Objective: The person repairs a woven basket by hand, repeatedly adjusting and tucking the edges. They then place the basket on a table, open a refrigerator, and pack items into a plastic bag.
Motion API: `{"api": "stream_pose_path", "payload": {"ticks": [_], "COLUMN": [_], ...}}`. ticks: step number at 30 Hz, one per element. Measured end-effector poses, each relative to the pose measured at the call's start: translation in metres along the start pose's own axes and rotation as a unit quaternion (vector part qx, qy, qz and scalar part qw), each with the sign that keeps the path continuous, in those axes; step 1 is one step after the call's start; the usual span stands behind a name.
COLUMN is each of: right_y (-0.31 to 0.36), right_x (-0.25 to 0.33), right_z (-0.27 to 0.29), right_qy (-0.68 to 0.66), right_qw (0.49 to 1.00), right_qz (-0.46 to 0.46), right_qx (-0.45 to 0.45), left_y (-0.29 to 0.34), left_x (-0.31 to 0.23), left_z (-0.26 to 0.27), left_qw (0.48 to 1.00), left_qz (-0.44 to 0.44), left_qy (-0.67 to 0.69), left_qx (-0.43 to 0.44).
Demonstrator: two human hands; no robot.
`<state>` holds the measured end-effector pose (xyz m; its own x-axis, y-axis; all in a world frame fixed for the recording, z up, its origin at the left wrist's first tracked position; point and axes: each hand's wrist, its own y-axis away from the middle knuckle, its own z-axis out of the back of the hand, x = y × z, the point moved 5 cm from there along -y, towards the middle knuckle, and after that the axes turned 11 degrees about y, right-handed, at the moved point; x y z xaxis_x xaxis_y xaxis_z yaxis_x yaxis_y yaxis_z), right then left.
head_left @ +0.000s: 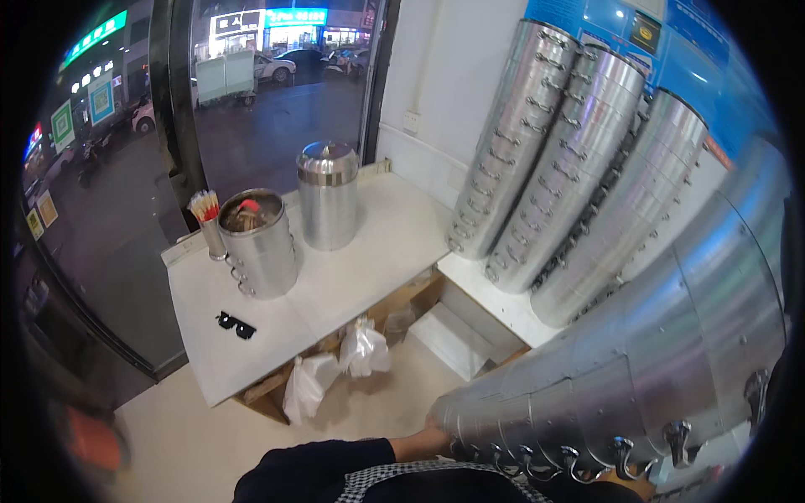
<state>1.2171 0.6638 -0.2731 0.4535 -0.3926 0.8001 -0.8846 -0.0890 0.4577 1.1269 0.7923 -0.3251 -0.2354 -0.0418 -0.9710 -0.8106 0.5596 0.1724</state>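
Note:
A tall stack of silver metal steamer tiers (620, 360) leans across my front, tilted, with a row of loop handles along its lower side. My left hand (426, 442) grips it at its left end; most of the fingers are hidden behind the metal. Lower right, only a bit of my right hand (641, 484) shows, closed at the stack's handles, its fingers largely covered. Three similar stacks (520, 138) (579, 163) (629, 201) stand against the wall at the right.
On the white table (369, 260) stand an open metal pot (267, 260), a lidded pot (329, 205), a holder of sticks (211, 230) and sunglasses (236, 325). White plastic bags (310, 386) hang below its edge. Behind are a window and a night street.

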Motion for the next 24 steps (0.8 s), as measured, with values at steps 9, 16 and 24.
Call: {"api": "stream_pose_path", "payload": {"ticks": [9, 16, 24], "right_y": [-0.186, -0.313, -0.446], "right_x": [0.061, 0.102, 0.117], "right_z": [-0.132, -0.237, -0.313], "right_qy": [0.026, 0.017, -0.022], "right_qw": [0.997, 0.996, 0.995], "right_qz": [-0.012, -0.012, -0.016], "right_qx": [0.07, 0.091, 0.094], "left_y": [-0.09, -0.103, -0.138], "left_x": [-0.023, -0.098, -0.092], "left_z": [0.198, 0.362, 0.474], "left_qw": [0.962, 0.881, 0.863], "left_qz": [0.026, 0.154, 0.166], "left_qy": [0.217, 0.345, 0.374], "left_qx": [-0.163, -0.285, -0.297]}}
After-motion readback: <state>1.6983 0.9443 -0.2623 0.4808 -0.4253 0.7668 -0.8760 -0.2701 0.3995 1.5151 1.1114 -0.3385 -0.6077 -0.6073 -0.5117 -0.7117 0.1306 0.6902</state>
